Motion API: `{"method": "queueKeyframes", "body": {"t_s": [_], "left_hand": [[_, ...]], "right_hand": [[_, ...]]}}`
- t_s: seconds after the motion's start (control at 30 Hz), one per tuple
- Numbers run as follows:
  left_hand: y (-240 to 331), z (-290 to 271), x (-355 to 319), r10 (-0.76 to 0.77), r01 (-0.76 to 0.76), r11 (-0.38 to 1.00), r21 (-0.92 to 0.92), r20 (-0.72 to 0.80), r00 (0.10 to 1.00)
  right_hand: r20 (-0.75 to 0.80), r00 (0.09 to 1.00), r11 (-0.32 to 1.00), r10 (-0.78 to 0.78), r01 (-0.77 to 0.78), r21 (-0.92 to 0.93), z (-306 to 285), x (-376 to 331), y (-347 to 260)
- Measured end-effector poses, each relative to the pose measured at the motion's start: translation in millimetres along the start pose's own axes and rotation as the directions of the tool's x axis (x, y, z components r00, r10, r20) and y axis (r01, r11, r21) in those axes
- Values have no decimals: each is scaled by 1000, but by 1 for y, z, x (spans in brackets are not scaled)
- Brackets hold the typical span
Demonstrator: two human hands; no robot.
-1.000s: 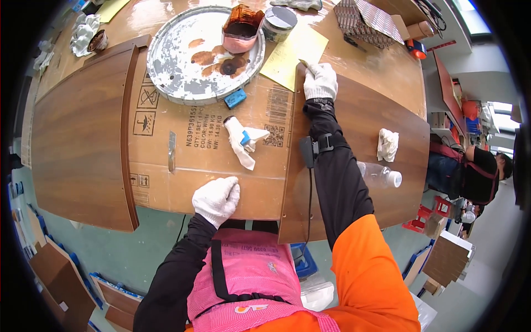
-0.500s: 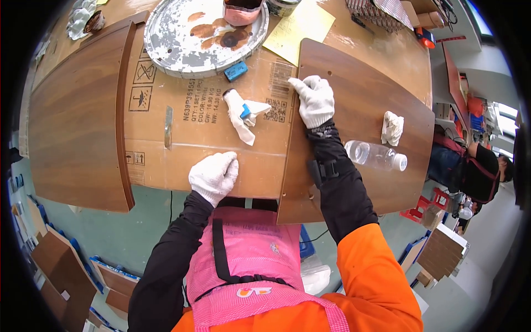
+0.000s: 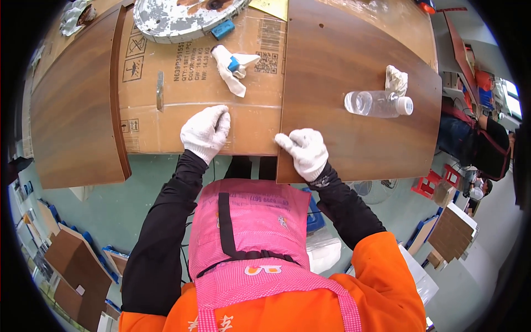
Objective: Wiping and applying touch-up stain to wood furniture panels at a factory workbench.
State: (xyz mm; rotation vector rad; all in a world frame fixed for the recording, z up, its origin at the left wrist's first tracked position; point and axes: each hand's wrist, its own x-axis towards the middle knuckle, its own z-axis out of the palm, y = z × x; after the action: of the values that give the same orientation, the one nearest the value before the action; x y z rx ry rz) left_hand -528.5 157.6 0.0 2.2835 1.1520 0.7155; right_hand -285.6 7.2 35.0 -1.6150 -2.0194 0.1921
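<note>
My left hand [image 3: 204, 133], in a white knit glove, rests closed near the front edge of the cardboard sheet [image 3: 166, 124]; its palm side is hidden. On the brown wooden panel [image 3: 359, 55] to the right, my gloved right hand [image 3: 305, 153] lies at the near left corner. Its fingers are curled and the thumb reaches to the panel's left edge; whatever may be inside them is hidden. Beyond my left hand lies a crumpled white cloth [image 3: 225, 71] with a small blue piece [image 3: 234, 63] against it.
A clear capped bottle [image 3: 381, 104] lies on the right panel beside a wadded white glove or cloth [image 3: 396, 80]. Another brown panel [image 3: 77, 110] is at left. A paint-spattered round lid [image 3: 182, 22] and blue block [image 3: 223, 29] sit farther back. A person [image 3: 487, 144] is at far right.
My right hand has slid along the panel's left edge toward me, to the near corner. My left hand stays closed near the cardboard's front edge. The view has shifted.
</note>
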Motion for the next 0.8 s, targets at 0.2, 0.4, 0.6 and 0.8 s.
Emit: {"method": "queueKeyframes", "body": {"t_s": [0.2,0.4,0.6,0.8], "left_hand": [[-2,2,-3,-19,19,1000,3,-12,1000],[-4,4,-2,-5,5,1000,28,-24,1000],[3,4,-3,-98,98,995,16,30,995],[3,-1,-5,-113,113,993,19,32,993]], "right_hand": [[172,985,1000,-10,8,14,-5,-64,-52],[140,990,967,-25,-12,255,-16,-69,-46],[-19,995,993,96,-97,-61,-3,-27,-8],[271,961,982,-51,-1,188,-25,-107,-83]]}}
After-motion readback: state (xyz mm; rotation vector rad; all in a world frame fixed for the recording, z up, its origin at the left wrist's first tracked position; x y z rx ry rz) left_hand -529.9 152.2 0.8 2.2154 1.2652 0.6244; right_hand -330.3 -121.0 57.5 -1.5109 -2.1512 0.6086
